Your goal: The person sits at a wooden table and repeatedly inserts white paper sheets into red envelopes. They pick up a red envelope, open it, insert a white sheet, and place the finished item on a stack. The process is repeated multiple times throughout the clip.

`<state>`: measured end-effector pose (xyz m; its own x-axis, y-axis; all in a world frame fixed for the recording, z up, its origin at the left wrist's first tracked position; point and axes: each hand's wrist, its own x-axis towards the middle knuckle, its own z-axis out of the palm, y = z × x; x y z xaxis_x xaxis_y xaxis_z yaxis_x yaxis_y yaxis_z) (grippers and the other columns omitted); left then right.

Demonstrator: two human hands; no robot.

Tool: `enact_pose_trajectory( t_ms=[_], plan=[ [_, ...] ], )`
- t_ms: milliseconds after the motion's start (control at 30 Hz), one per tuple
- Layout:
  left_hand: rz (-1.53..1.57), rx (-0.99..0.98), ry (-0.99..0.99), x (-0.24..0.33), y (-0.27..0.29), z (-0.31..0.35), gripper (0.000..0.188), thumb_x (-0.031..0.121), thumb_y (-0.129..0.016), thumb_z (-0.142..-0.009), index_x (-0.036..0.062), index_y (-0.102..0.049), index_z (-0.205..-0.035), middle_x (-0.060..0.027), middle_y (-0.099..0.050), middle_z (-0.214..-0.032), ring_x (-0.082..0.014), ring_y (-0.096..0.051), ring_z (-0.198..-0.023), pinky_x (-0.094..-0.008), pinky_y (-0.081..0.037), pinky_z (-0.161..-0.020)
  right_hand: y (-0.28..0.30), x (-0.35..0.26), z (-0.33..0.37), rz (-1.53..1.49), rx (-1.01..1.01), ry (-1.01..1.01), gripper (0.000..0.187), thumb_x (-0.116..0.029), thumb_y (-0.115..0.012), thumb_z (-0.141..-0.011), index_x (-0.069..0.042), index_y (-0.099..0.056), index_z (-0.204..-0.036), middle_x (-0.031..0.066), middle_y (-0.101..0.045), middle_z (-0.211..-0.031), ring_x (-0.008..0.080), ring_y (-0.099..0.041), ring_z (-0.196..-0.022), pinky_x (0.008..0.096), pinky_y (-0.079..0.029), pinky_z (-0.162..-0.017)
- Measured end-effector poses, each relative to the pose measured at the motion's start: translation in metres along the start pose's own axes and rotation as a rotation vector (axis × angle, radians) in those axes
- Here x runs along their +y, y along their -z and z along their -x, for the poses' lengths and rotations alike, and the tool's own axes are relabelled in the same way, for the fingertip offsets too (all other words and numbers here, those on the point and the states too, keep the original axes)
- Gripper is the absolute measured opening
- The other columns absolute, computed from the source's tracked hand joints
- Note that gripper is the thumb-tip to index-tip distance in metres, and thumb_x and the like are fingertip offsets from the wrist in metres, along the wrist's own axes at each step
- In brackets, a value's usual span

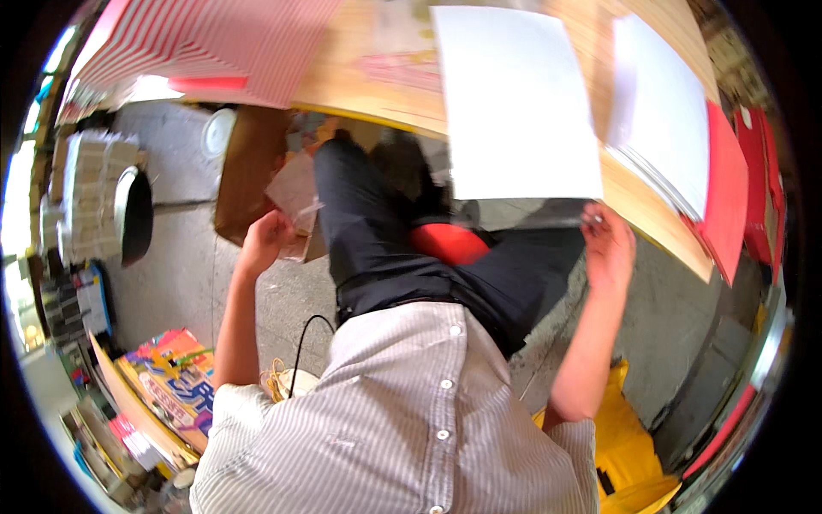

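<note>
My left hand (271, 236), fingers curled, is out to the left beside an open cardboard box (248, 171). A thin pinkish-white piece (295, 190) lies by its fingertips; whether they grip it is unclear. On the right, my right hand (610, 247) is closed just below the near corner of a large white sheet (518, 103). Something small and dark shows at its fingertips, too small to name. The sheet overhangs the edge of the wooden table (385, 103).
Red-and-white striped sheets (205, 51) cover the table's left end. To the right are a stack of white sheets (659, 111) and a red sheet (726, 197). A yellow object (629, 437) is at my right side, a colourful printed carton (171, 381) at lower left.
</note>
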<state>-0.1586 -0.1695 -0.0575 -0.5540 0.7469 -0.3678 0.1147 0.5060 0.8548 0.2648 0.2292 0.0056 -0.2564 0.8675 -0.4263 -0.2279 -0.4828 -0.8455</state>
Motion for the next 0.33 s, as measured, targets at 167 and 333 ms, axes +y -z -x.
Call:
enact_pose_trajectory(
  t_ms=[167,333],
  plan=[
    [-0.049,0.370,0.034,-0.086,0.028,-0.041,0.008,0.006,-0.064,-0.091,0.0007,-0.059,-0.087,-0.0023,-0.062,-0.073,-0.0097,-0.060,-0.067,-0.0257,-0.049,-0.062,0.005,-0.002,0.000,0.069,-0.020,-0.019,0.016,-0.018,-0.065,-0.093,-0.004,-0.066,-0.100,0.0054,-0.067,-0.095,0.0159,-0.060,-0.088,0.0314,-0.043,-0.083],
    [0.050,0.554,0.134,-0.194,0.067,-0.074,0.012,0.010,-0.066,-0.091,0.0007,-0.065,-0.098,-0.0052,-0.069,-0.078,-0.0134,-0.066,-0.065,-0.0295,-0.053,-0.062,0.002,-0.001,-0.001,0.066,-0.080,-0.077,0.016,-0.020,-0.065,-0.093,-0.006,-0.066,-0.102,0.0024,-0.068,-0.095,0.0148,-0.060,-0.088,0.0313,-0.043,-0.084]
  ],
)
